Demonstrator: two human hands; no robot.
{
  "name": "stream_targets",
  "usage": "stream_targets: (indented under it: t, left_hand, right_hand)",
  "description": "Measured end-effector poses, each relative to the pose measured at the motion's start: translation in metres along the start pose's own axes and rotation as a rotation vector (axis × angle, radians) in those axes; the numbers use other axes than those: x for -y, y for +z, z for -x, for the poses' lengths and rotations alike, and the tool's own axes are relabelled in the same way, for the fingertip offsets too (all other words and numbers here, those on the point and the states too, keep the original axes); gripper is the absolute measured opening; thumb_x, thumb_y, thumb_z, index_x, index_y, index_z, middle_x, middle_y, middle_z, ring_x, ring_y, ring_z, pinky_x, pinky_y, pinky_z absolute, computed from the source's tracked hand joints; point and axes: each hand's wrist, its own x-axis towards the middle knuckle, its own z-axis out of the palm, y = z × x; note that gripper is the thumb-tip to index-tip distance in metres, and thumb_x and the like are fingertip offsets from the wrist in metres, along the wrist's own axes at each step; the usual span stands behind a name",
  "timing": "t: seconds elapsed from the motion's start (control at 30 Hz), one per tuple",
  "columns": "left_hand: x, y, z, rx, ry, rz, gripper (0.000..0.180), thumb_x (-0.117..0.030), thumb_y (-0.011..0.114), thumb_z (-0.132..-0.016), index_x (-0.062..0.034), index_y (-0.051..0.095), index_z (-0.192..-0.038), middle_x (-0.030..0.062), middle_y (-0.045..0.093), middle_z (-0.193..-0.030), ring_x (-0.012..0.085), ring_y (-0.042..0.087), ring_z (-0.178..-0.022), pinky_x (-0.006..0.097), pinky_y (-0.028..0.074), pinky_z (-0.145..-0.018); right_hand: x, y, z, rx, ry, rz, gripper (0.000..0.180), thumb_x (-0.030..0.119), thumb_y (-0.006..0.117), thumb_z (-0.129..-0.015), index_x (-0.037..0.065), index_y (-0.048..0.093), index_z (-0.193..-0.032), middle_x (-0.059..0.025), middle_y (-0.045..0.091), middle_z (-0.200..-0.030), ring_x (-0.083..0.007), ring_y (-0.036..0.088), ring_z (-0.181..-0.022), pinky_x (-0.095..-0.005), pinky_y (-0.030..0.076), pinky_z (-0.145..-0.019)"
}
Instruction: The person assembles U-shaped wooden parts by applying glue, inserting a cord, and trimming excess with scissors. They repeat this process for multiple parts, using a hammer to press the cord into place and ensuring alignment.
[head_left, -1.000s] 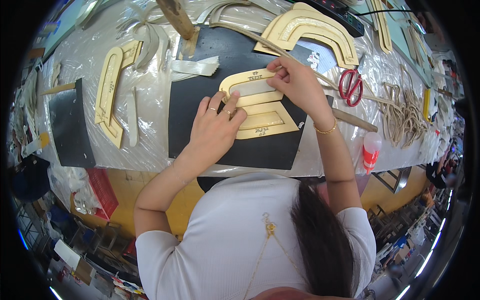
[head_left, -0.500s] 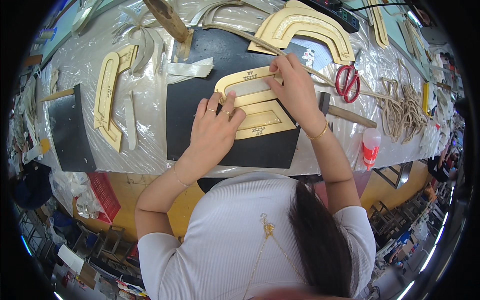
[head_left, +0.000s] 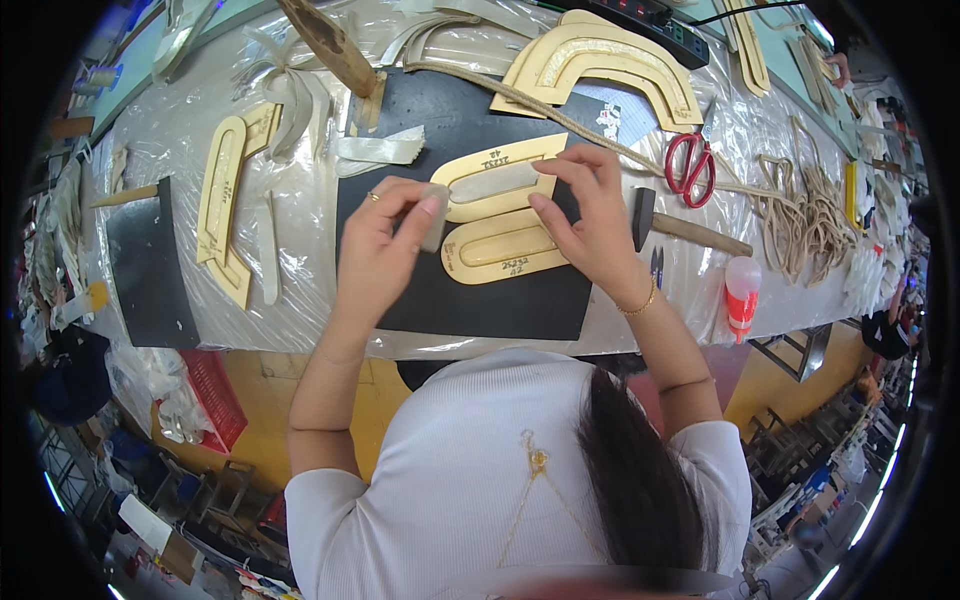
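Note:
My left hand [head_left: 382, 245] pinches a small pale grey strip [head_left: 437, 222] between thumb and fingers, at the left end of the upper cream template [head_left: 470, 212]. That template has a long rounded slot, with a pale grey piece [head_left: 495, 187] showing in it. Over the template's right end, my right hand [head_left: 595, 215] has its thumb and forefinger spread apart, the tips at the slot's end. Just below lies a second slotted cream template [head_left: 480, 262], its right end partly hidden by my right hand. Both templates rest on a black mat [head_left: 490, 312].
Red-handled scissors [head_left: 690, 170], a hammer [head_left: 700, 233] and a red-and-clear bottle [head_left: 741, 300] lie to the right, with coiled cord [head_left: 795, 225] beyond. Curved templates [head_left: 600, 60] and a wooden post [head_left: 330, 45] stand at the back. More templates [head_left: 228, 185] lie left.
My left hand has lifted off the templates and moved left, now pinching a grey strip. My right hand's fingers have spread and shifted slightly down. The lower template's rounded left end is uncovered.

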Motion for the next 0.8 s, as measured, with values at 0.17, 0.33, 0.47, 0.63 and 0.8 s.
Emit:
stream_targets:
  t: [0.17, 0.33, 0.47, 0.63, 0.8]
  left_hand:
    - [-0.022, 0.016, 0.012, -0.167, -0.088, 0.301, 0.022, 0.0, 0.068, -0.095, 0.0095, 0.066, -0.115, 0.0098, 0.071, -0.104, 0.0093, 0.064, -0.089, 0.021, 0.052, -0.081]
    - [-0.033, 0.042, 0.023, -0.324, 0.249, -0.103, 0.024, 0.004, 0.071, -0.088, 0.0016, 0.073, -0.112, 0.0106, 0.074, -0.097, 0.0151, 0.069, -0.078, 0.024, 0.053, -0.065]
    - [-0.036, 0.045, 0.024, -0.37, 0.558, -0.421, 0.037, 0.009, 0.074, -0.08, -0.0017, 0.073, -0.115, 0.0122, 0.074, -0.098, 0.0235, 0.072, -0.084, 0.032, 0.055, -0.073]
    - [-0.036, 0.046, 0.023, -0.382, 0.753, -0.541, 0.042, 0.009, 0.075, -0.077, -0.0035, 0.072, -0.116, 0.0099, 0.074, -0.097, 0.0234, 0.071, -0.083, 0.034, 0.053, -0.076]
    - [-0.043, 0.044, 0.036, -0.261, 0.486, -0.292, 0.03, 0.007, 0.074, -0.08, -0.0037, 0.075, -0.109, 0.0081, 0.074, -0.097, 0.0192, 0.069, -0.077, 0.03, 0.051, -0.072]
  right_hand:
    - [0.051, 0.001, -0.011, -0.017, -0.039, -0.305, 0.022, 0.007, 0.081, -0.077, 0.006, 0.071, -0.097, -0.0097, 0.066, -0.098, -0.0279, 0.061, -0.091, -0.0364, 0.05, -0.081]
    - [0.069, 0.005, -0.019, -0.143, -0.029, -0.321, 0.015, 0.007, 0.082, -0.075, 0.005, 0.072, -0.087, -0.0069, 0.066, -0.083, -0.0248, 0.061, -0.08, -0.0359, 0.048, -0.074]
    - [0.071, -0.003, -0.015, -0.146, -0.013, -0.303, 0.014, 0.008, 0.082, -0.075, 0.006, 0.072, -0.085, -0.0062, 0.065, -0.079, -0.0235, 0.061, -0.079, -0.0363, 0.045, -0.074]
    - [0.073, -0.01, -0.009, -0.13, -0.017, -0.339, 0.011, 0.006, 0.08, -0.077, 0.005, 0.071, -0.085, -0.0063, 0.065, -0.081, -0.0222, 0.061, -0.08, -0.034, 0.045, -0.078]
    - [0.074, -0.017, 0.0, -0.018, 0.104, -0.616, 0.007, 0.002, 0.074, -0.082, 0.003, 0.07, -0.088, -0.0068, 0.064, -0.088, -0.0173, 0.06, -0.083, -0.0285, 0.047, -0.08]
